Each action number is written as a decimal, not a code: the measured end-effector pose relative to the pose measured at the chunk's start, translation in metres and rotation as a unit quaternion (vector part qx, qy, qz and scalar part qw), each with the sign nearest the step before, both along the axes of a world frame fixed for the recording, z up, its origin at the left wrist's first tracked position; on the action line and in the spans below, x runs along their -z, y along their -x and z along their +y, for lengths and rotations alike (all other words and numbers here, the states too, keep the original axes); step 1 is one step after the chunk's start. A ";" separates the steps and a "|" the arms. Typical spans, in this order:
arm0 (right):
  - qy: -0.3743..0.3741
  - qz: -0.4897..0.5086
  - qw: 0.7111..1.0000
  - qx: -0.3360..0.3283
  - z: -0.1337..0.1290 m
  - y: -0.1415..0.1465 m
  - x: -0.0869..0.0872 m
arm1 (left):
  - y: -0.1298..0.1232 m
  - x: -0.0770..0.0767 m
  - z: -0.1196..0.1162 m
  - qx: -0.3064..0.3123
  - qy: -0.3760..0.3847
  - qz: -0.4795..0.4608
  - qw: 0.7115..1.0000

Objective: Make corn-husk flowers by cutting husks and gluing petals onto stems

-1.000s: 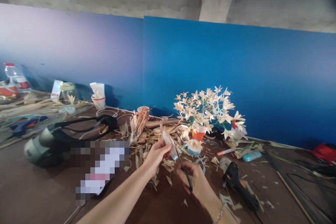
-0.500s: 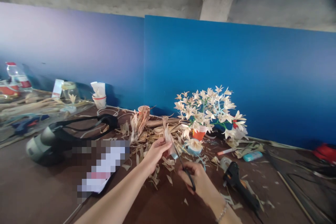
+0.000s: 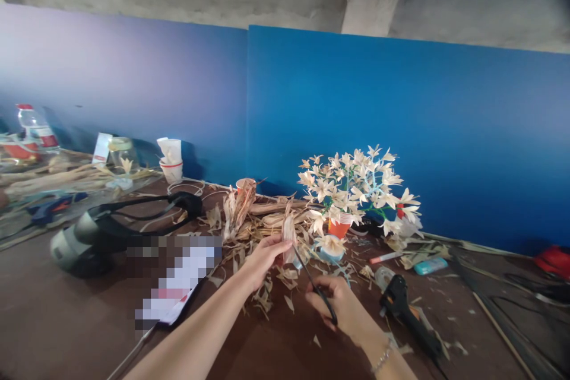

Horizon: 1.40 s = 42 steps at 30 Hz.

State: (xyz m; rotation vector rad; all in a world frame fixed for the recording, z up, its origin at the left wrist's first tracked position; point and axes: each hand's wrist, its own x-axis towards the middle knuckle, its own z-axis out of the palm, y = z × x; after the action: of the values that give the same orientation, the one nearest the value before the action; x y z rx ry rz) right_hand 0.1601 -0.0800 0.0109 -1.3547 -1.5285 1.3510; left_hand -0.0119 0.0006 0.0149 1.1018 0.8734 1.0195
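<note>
My left hand (image 3: 266, 256) pinches a pale strip of dried husk (image 3: 289, 230) upright between thumb and fingers. My right hand (image 3: 335, 300) grips black-handled scissors (image 3: 317, 290), whose blades point up and left to the husk by my left fingertips. Whether the blades are parted or closed on it cannot be made out. Just beyond my hands stands a bunch of cream husk flowers (image 3: 356, 184) in an orange paper cup (image 3: 340, 225). One more flower (image 3: 330, 243) rests on a light-blue roll below it.
Dried husks and scraps (image 3: 267, 219) lie heaped behind my left hand. A black glue gun (image 3: 407, 314) lies right of my right hand, near a blue object (image 3: 430, 266). To the left are a phone (image 3: 178, 291) with a cable and a strapped headset (image 3: 84, 243).
The husk strip stands slightly more upright in my left hand, and the scissors have shifted a little right. The whole view has moved slightly. Both hands keep their hold.
</note>
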 end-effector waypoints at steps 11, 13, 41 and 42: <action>0.006 -0.005 1.000 -0.005 0.001 -0.003 0.001 | 0.003 0.007 0.005 0.010 -0.014 0.017 1.000; 0.009 -0.003 1.000 -0.004 0.001 -0.002 0.001 | 0.003 0.006 0.005 0.006 -0.019 0.014 1.000; -0.017 -0.019 0.999 -0.025 0.000 0.001 0.003 | -0.004 -0.002 -0.004 -0.038 -0.008 0.000 0.999; -0.018 -0.019 0.999 -0.026 0.000 0.001 0.003 | -0.004 -0.002 -0.004 -0.036 -0.009 -0.003 0.999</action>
State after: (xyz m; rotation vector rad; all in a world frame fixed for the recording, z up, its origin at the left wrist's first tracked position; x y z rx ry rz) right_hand 0.1593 -0.0802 0.0081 -1.3339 -1.6161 1.3289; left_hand -0.0083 -0.0037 0.0174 1.0873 0.9059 1.0920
